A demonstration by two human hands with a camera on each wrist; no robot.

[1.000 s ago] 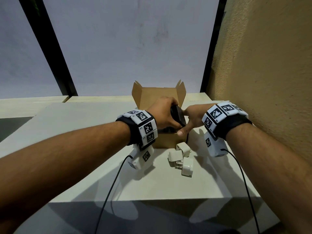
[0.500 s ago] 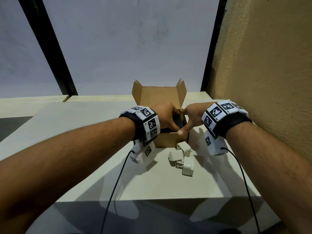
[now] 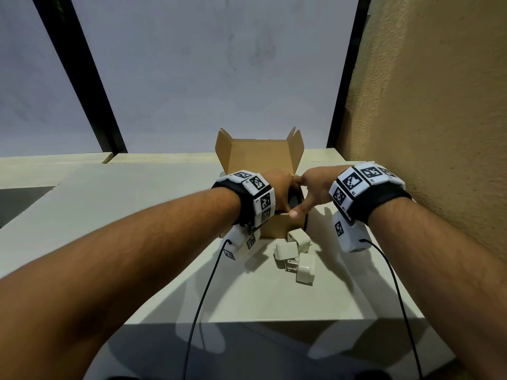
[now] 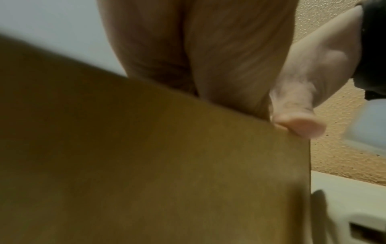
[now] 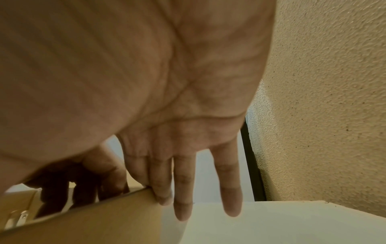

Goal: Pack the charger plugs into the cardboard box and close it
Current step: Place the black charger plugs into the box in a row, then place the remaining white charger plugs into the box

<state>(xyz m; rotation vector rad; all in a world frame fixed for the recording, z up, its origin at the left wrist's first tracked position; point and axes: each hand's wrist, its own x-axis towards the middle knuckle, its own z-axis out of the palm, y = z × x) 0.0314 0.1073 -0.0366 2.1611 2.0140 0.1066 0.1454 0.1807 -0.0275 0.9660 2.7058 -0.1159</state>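
A brown cardboard box (image 3: 277,229) stands open on the table with its lid (image 3: 259,154) upright. My left hand (image 3: 279,187) reaches into the box from the left and grips a black charger plug (image 3: 295,200), mostly hidden below the rim. My right hand (image 3: 315,185) steadies the box's front right corner: the thumb (image 4: 300,123) presses on the rim and straight fingers (image 5: 183,189) lie along the right wall (image 5: 94,219). Three white charger plugs (image 3: 285,249) (image 3: 299,237) (image 3: 306,270) lie on the table just in front of the box. Metal prongs (image 5: 18,216) show inside the box.
The pale table (image 3: 137,215) ends in a front edge near me. A rough tan wall (image 3: 425,105) rises close on the right. Black cables (image 3: 203,297) hang from both wrist cameras.
My left hand has carried the black plug forward and down into the box, so less of it shows. The right hand stays at the box corner.
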